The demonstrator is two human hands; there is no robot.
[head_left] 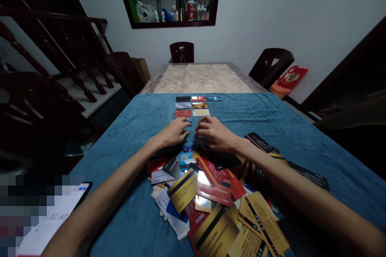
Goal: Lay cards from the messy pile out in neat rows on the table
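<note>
Cards [214, 190] lie heaped at the table's [199, 78] near edge, others in rows farther in; left hand [175, 132] at a blue card [189, 121], right hand [215, 133] beside, either grip's hold unclear; wall cabinet [173, 26] contains a red canister [191, 10].

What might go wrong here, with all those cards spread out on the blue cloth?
Perhaps three things. The left hand is right by a blue card just below the neat rows of cards, so a nudge might knock them crooked. The right forearm crosses above part of the loose pile and might sweep cards aside. The phone sits close by the left forearm and might get bumped.
</note>
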